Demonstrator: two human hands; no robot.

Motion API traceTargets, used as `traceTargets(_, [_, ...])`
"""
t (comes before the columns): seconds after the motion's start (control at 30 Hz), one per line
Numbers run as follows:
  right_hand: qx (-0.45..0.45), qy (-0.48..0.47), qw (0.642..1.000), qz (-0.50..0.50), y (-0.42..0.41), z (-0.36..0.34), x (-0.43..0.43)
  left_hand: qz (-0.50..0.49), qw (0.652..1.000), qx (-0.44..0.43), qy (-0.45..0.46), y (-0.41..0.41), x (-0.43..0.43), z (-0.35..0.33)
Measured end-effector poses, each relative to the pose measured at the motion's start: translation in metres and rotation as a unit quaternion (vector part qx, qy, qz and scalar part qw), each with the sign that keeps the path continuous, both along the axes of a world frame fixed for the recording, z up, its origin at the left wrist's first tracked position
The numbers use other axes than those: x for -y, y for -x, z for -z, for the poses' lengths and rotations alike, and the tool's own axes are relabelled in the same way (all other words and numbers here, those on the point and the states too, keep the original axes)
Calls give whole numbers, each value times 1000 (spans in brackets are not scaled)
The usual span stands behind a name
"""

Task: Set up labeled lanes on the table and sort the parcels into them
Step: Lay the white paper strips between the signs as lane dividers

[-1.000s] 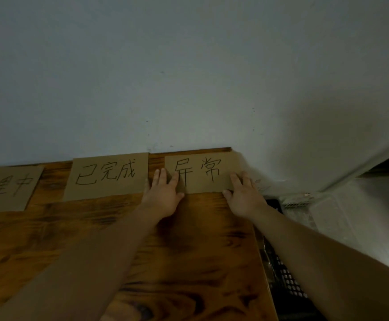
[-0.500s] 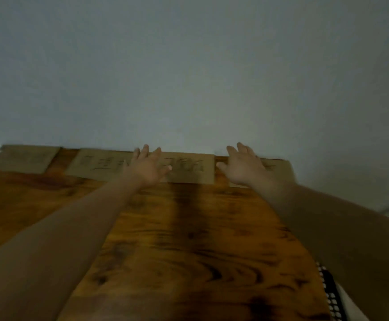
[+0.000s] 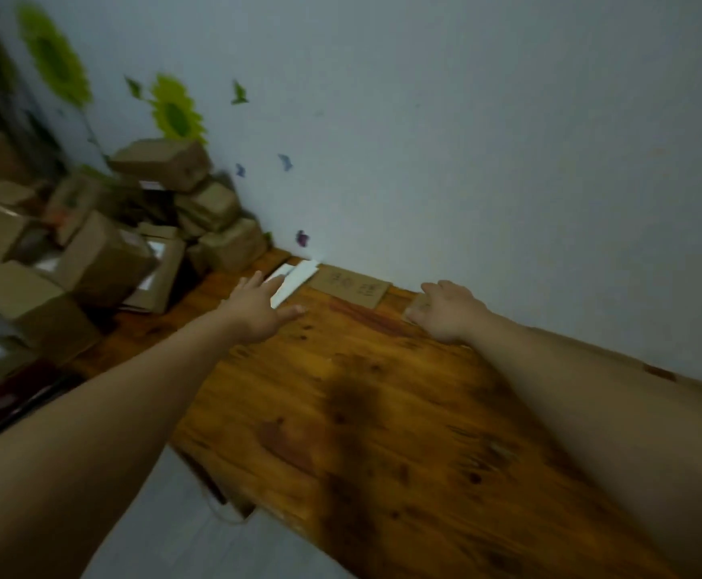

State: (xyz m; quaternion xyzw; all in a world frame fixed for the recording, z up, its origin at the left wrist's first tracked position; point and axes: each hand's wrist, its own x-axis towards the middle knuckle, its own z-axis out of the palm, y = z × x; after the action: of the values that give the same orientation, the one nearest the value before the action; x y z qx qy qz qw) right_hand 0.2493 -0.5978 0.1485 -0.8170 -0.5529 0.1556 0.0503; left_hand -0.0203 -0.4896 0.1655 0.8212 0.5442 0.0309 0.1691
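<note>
A brown cardboard label [image 3: 351, 289] with handwritten characters lies flat on the wooden table [image 3: 382, 411] against the wall. My right hand [image 3: 449, 311] hovers over a second cardboard label [image 3: 418, 305] beside it, fingers loosely bent, holding nothing. My left hand [image 3: 257, 307] is stretched out with straight fingers near white paper sheets [image 3: 292, 280] at the table's far left end. A pile of brown cardboard parcels [image 3: 132, 244] is heaped beyond that end. The view is blurred.
Sunflower and butterfly stickers [image 3: 176, 110] decorate the pale wall [image 3: 466, 140] behind the table. More boxes [image 3: 19, 294] and dark items sit low at the left. Grey floor [image 3: 165, 516] shows below the table's near left edge.
The camera has swung left, bringing the parcel pile and stickers into view. Both hands lifted off the rightmost label and moved left along the row of labels.
</note>
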Motion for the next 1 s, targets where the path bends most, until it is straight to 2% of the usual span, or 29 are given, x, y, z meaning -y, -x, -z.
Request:
traceTargets(0.1, [12,-12,999,-48,60,-6,-42,-42,999,28,19,68,-26,0])
traceTargets(0.23, [0,-14,994,-109,124,10,-97,-92,994,23,50,137,-68,13])
traceTargets(0.43, [-66,0,989,-136,183,60,-189,-113,987,27,114,184,-135,51])
traceTargets(0.53, [-70,43,989,-124,206,89,-218,-74,989,-18,125,193,-161,78])
traceTargets(0.7, [-78,109,986,-105,240,134,-245,-36,984,-36,168,198,-201,136])
traceTargets(0.9, [-155,84,984,3,293,174,-245,80,975,-77,192,200,-243,197])
traceTargets(1.0, [-168,110,978,58,330,190,-239,145,972,-113,146,204,-249,215])
